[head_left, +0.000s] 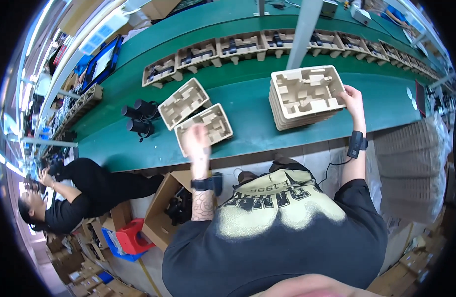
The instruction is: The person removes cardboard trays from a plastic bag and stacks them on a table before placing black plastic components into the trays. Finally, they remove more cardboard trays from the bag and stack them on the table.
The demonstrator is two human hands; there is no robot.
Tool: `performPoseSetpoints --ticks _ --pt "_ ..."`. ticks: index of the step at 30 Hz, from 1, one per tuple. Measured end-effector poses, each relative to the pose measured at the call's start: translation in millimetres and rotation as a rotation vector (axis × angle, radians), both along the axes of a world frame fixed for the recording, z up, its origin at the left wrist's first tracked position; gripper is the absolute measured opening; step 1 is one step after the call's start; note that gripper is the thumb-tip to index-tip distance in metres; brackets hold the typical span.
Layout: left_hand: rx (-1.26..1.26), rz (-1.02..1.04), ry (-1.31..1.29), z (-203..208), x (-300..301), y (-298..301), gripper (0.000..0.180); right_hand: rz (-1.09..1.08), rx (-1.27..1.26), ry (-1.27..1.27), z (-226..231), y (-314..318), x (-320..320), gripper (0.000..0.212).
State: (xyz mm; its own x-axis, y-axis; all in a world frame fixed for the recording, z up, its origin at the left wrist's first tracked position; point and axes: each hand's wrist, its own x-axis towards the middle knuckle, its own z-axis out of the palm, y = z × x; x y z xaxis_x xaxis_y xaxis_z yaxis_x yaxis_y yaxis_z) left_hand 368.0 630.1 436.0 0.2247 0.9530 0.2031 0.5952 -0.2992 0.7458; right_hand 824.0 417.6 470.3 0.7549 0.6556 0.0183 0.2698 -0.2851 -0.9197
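Note:
My right hand (353, 101) grips the right rim of the top moulded pulp tray (307, 111) on a nested stack, with the fingers at its corner. My left hand (196, 141), smeared by motion, is over the near edge of a single beige pulp tray (219, 123); whether it touches the tray I cannot tell. A second pulp tray (181, 106) lies tilted just behind that one. Left of these two, several black cylindrical things (140, 119), some with straps, stand close together on the green bench (253, 141).
Along the back runs a row of pulp trays (240, 47) holding black parts. A grey post (303, 34) rises behind the stack. Below the bench sits an open cardboard box (161, 225) with black items. Wrapped tray stacks (408, 168) stand at right; a co-worker (84, 198) is at left.

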Motion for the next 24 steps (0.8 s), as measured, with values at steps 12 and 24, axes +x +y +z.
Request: performPoseSetpoints --ticks 12,24 --pt "-0.114 -0.561 -0.132 93.0 258.6 -82.7 0.033 0.011 -0.046 -0.070 77.8 -43.7 50.9 0.031" --pt "0.145 -0.275 -0.344 133.1 241.9 -53.9 0.016 0.287 0.361 0.297 125.4 -79.8 92.0 0.047"
